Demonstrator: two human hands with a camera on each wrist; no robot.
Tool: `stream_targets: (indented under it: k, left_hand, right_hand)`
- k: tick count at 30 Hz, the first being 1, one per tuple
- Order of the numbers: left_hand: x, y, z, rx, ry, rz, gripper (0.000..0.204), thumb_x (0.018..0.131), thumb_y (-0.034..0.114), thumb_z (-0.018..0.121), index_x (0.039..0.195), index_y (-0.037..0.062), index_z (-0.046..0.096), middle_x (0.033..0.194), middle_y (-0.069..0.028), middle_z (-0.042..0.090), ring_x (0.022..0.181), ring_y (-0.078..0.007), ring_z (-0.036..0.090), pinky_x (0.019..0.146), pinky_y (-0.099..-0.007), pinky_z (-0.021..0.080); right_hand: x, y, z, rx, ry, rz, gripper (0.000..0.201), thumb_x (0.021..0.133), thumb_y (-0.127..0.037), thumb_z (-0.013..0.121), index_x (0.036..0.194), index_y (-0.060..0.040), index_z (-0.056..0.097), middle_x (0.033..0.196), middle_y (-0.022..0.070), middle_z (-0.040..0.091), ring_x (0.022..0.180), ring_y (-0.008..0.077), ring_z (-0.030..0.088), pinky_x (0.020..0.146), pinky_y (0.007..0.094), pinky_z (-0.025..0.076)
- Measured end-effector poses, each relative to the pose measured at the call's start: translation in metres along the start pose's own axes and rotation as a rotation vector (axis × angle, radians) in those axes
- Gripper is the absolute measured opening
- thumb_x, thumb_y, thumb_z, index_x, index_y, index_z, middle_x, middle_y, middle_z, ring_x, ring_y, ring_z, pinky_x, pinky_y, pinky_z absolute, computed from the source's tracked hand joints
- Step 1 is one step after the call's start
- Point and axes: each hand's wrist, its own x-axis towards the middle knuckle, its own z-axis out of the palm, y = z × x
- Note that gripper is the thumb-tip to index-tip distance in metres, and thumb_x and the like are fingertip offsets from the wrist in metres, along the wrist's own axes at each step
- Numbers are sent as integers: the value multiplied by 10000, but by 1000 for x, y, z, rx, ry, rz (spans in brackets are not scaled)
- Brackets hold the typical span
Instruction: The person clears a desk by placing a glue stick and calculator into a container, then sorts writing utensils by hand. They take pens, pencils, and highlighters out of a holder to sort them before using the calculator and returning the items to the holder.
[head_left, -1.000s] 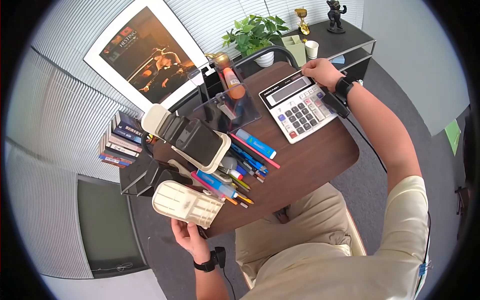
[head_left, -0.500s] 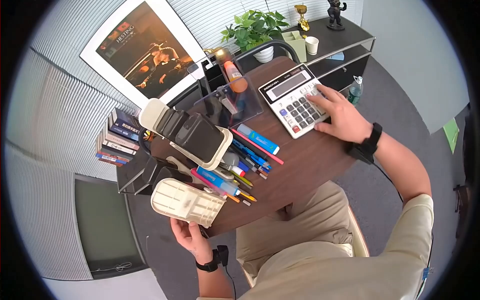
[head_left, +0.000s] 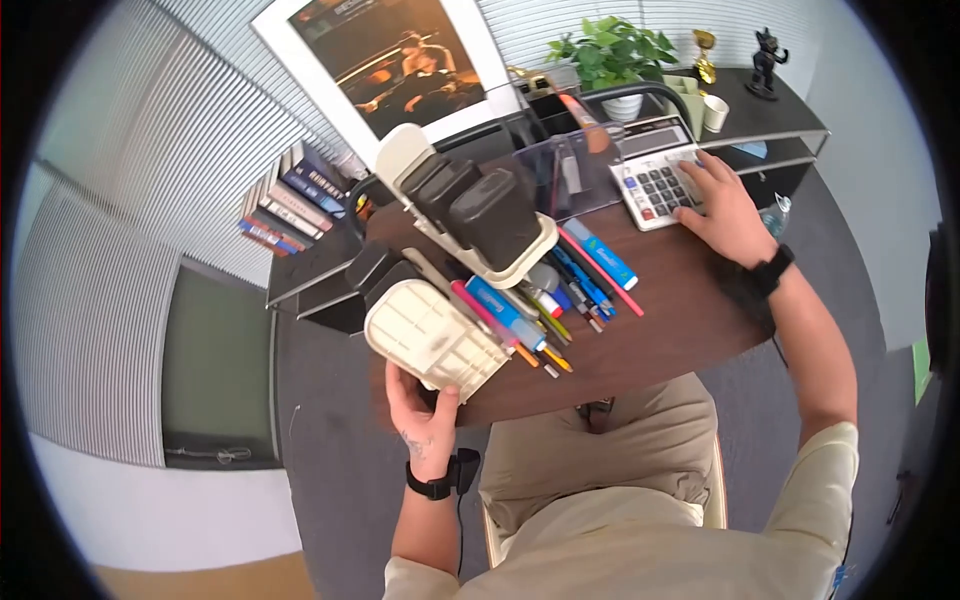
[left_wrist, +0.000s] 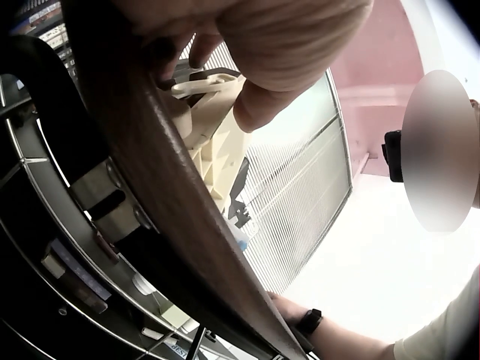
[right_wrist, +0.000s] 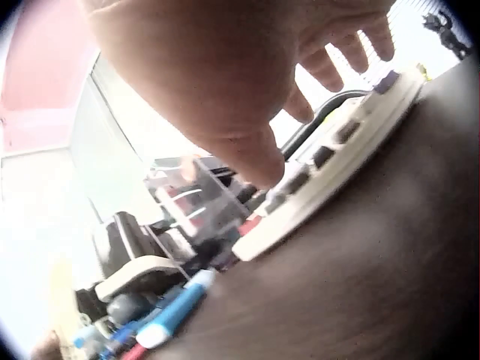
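A calculator [head_left: 655, 180] lies at the right far side of the table in the head view. My right hand [head_left: 728, 208] rests over its right side, fingers spread across the keys. The right wrist view shows the thumb [right_wrist: 262, 161] by the calculator's near edge. On the left, a cream and black pen holder [head_left: 430, 335] lies tipped over, with pens and highlighters [head_left: 570, 290] poking out. Thumb and fingers of my left hand [head_left: 425, 415] grip its near cream panel at the table edge. In the left wrist view, the thumb [left_wrist: 259, 109] sits against that cream plastic.
Behind the pens stands a clear plastic box [head_left: 568, 175] with an orange bottle. A framed poster [head_left: 485, 50], potted plant [head_left: 610, 55] and paper cup [head_left: 714, 113] are at the back. Books [head_left: 290, 205] stand at left; a water bottle [head_left: 778, 212] is beyond the right hand.
My right hand has gone from the calculator's top edge down onto its keys. The head view has turned, so the table appears farther right and higher. My left hand keeps its hold.
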Motion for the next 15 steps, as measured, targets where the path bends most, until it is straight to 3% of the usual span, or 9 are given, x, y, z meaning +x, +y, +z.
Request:
stream_targets:
  k: [2, 3, 4, 6, 7, 11, 15]
  left_hand:
    - [2, 5, 0, 64, -53, -50, 823, 843, 101, 746, 1483, -49, 250, 1428, -180, 449, 1324, -273, 449, 1107, -393, 340]
    - [4, 6, 0, 43, -53, -55, 786, 856, 78, 719, 1482, -45, 260, 1413, -168, 464, 1312, -262, 459, 1100, -391, 348]
    - [5, 9, 0, 51, -42, -57, 786, 856, 78, 719, 1482, -45, 260, 1413, -168, 464, 1312, -262, 459, 1100, -391, 348]
    - [11, 17, 2, -9, -44, -126, 731, 875, 48, 679, 1478, -42, 275, 1410, -157, 465, 1299, -246, 467, 1093, -380, 355]
    - [13, 22, 4, -44, -26, -142, 661, 892, 2, 615, 1471, -37, 299, 1374, -153, 498, 1263, -226, 495, 1078, -360, 369]
    - [18, 23, -1, 33, 19, -181, 545, 943, 39, 525, 1453, -35, 347, 1318, -138, 549, 1213, -206, 532, 1048, -332, 394]
    - [28, 23, -6, -89, 139, -192, 416, 1005, 124, 379, 1391, -27, 422, 1290, -130, 563, 1162, -218, 566, 1008, -358, 439]
  right_hand:
    - [4, -25, -7, 236, 107, 73, 475, 798, -204, 724, 1229, -30, 624, 1291, 258, 566, 1206, 394, 541, 1032, 431, 432]
    - [6, -41, -13, 375, 158, 111, 345, 847, -163, 688, 1153, -8, 657, 1117, 191, 673, 1037, 296, 653, 923, 383, 503]
    - [6, -50, -10, 384, 151, 103, 345, 847, -163, 688, 1153, -8, 657, 1117, 191, 673, 1037, 296, 653, 923, 383, 503]
    - [5, -63, -5, 893, 98, 329, 258, 916, -138, 634, 1131, 3, 660, 997, 95, 707, 885, 172, 673, 818, 304, 533]
    - [5, -76, -3, 1074, 132, 320, 228, 965, -136, 586, 1133, -1, 658, 926, 31, 698, 811, 72, 630, 726, 230, 511]
    - [1, -66, 19, 1357, -64, 238, 220, 971, -131, 570, 1144, -22, 652, 896, 23, 684, 761, 58, 601, 638, 200, 458]
    - [-5, -56, 18, 1367, -203, 254, 210, 968, -121, 565, 1130, -27, 659, 839, 1, 656, 720, 53, 575, 621, 200, 450]
